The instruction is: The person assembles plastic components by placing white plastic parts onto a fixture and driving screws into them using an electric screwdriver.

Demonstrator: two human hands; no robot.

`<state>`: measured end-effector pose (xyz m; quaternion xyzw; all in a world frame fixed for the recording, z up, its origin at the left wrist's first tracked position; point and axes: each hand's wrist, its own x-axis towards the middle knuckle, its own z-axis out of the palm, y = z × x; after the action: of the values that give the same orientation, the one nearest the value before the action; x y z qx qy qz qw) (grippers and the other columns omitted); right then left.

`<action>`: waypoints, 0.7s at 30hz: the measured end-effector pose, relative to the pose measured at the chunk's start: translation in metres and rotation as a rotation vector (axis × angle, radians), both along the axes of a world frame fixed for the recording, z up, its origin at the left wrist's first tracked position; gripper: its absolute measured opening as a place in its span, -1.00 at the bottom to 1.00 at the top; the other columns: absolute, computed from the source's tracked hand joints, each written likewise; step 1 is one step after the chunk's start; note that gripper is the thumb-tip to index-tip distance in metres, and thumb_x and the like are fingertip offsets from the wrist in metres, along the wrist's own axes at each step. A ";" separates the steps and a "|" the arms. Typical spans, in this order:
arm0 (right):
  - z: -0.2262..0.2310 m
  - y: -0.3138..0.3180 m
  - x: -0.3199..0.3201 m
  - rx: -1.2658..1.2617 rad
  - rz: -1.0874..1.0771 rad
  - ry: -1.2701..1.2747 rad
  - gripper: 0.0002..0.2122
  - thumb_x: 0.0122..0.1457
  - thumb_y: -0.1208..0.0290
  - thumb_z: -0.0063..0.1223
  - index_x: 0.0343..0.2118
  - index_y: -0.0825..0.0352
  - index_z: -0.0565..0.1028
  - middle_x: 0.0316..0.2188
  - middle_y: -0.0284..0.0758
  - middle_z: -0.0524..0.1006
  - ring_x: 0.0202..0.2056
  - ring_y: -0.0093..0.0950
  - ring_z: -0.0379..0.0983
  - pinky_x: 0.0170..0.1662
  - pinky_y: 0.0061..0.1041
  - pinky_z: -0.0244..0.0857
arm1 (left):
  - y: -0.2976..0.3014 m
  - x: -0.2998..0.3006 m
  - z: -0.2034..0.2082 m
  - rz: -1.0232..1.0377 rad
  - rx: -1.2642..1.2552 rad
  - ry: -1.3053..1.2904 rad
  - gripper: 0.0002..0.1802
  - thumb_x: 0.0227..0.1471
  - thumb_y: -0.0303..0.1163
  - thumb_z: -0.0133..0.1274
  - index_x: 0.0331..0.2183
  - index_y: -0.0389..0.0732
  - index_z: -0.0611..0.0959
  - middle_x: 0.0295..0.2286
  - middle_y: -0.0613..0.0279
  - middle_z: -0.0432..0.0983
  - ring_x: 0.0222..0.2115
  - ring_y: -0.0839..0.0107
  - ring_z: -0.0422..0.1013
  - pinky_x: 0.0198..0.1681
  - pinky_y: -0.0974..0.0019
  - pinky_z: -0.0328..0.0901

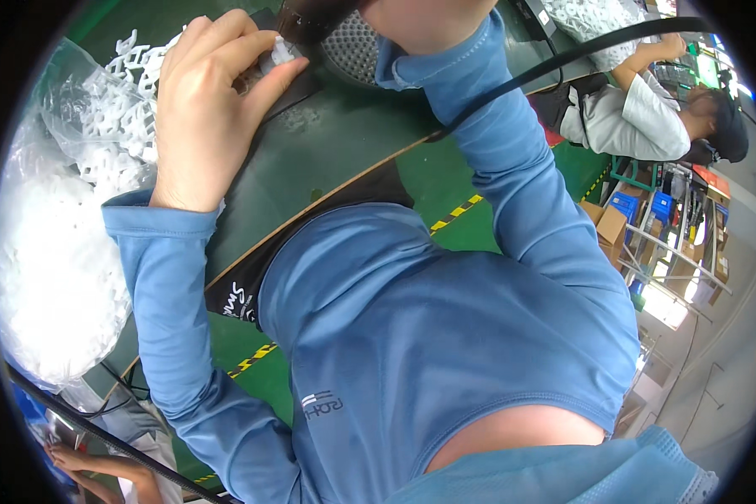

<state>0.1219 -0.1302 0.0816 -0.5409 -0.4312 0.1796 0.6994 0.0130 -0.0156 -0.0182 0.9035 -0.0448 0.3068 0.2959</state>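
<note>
At the upper left, my left hand (206, 109) pinches a small white plastic part (283, 50) between thumb and fingertips. The part is close to the end of a dark brown, rounded object (315, 18), which runs out of the picture at the top. My right hand (428, 25) is beside that object, cut off by the upper edge, its fingers out of sight. Whether it grips the brown object cannot be seen. Below and between the hands is a round grey metal surface covered with small bumps or holes (353, 52). A flat dark piece (298, 97) lies under my left fingertips.
Clear plastic bags of white plastic parts (63, 277) crowd the left side of the green table (344, 139). Another bag (592, 29) stands at upper right. A black cable (554, 63) crosses my right sleeve. Co-workers sit at right (638, 118) and lower left (134, 470).
</note>
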 end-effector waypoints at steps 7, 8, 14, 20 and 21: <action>-0.035 0.009 0.029 0.327 0.465 0.212 -0.28 0.26 -0.35 -0.18 -0.02 0.42 0.33 -0.58 -0.24 0.41 -0.69 -0.50 0.31 -0.58 -0.54 0.24 | -0.002 0.000 0.002 0.003 0.006 0.014 -0.72 -0.15 -0.44 0.40 -0.37 -0.32 0.65 -0.46 0.20 0.43 -0.42 0.20 0.32 -0.32 0.19 0.25; -0.036 0.009 0.031 0.336 0.481 0.221 -0.26 0.26 -0.37 -0.18 0.00 0.42 0.32 -0.57 -0.23 0.41 -0.69 -0.50 0.31 -0.58 -0.54 0.24 | -0.004 0.001 0.003 0.011 0.004 0.016 -0.71 -0.18 -0.40 0.40 -0.36 -0.29 0.67 -0.49 0.22 0.42 -0.43 0.18 0.33 -0.32 0.17 0.26; -0.031 -0.001 0.021 0.253 0.412 0.129 -0.13 0.19 -0.49 -0.22 0.05 0.45 0.26 -0.53 -0.19 0.46 -0.68 -0.49 0.33 -0.60 -0.58 0.25 | -0.001 -0.001 0.003 -0.008 -0.091 0.059 -0.72 -0.16 -0.42 0.39 -0.35 -0.28 0.67 -0.52 0.22 0.40 -0.43 0.19 0.32 -0.32 0.17 0.25; -0.025 0.003 0.008 0.165 0.185 0.199 -0.21 0.20 -0.39 -0.06 0.03 0.42 0.29 -0.57 -0.22 0.43 -0.71 -0.51 0.30 -0.61 -0.58 0.22 | -0.002 -0.004 0.002 0.004 -0.056 0.036 -0.71 -0.16 -0.43 0.39 -0.33 -0.29 0.69 -0.51 0.23 0.43 -0.44 0.21 0.33 -0.33 0.18 0.27; -0.029 0.005 0.008 0.233 0.225 0.269 -0.24 0.19 -0.37 -0.02 0.03 0.40 0.30 -0.58 -0.23 0.42 -0.71 -0.52 0.30 -0.61 -0.58 0.22 | -0.002 -0.006 0.002 0.013 -0.053 0.041 -0.71 -0.16 -0.43 0.39 -0.33 -0.29 0.69 -0.51 0.23 0.43 -0.44 0.21 0.33 -0.33 0.18 0.27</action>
<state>0.1297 -0.1249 0.0526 -0.3760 -0.4094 0.2761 0.7841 0.0066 -0.0176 -0.0164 0.9016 -0.0245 0.2915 0.3187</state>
